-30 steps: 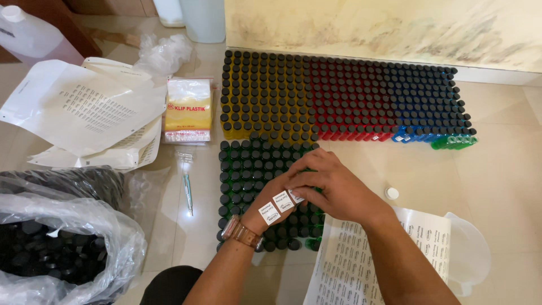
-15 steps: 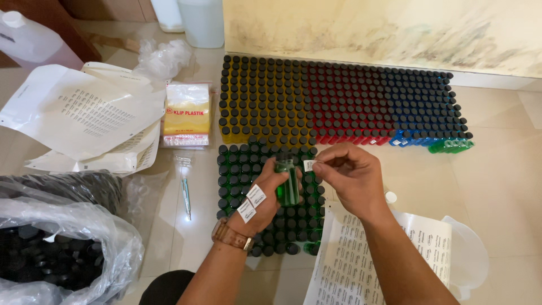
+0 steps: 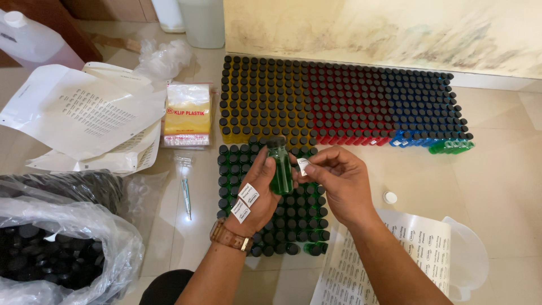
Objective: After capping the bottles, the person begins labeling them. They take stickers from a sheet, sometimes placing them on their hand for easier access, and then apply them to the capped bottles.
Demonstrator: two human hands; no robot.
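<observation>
Now, head view: a single camera, looking down on a tiled floor (image 3: 497,169) against a stained wall.
Left hand (image 3: 257,189): closed around a small green bottle (image 3: 280,169) with a black cap, which is held upright above the block of green bottles (image 3: 293,217); two spare white labels (image 3: 244,202) are stuck to the back of this hand.
Right hand (image 3: 339,181): a small white label (image 3: 303,165) is pinched between thumb and forefinger, just beside the bottle's right side and not yet pressed on.
Change: a second ago both hands were bunched low over the green block; since then one bottle has been lifted clear and a label has been brought up to it.
Meaning: judged from this, labelling of this bottle is about to start, with the rest of the green block seemingly unlabelled.
Surroundings: rows of yellow, red and blue capped bottles (image 3: 339,101) along the wall, a label sheet (image 3: 395,254) below the right wrist, a bag of black caps (image 3: 51,254) at the left.
</observation>
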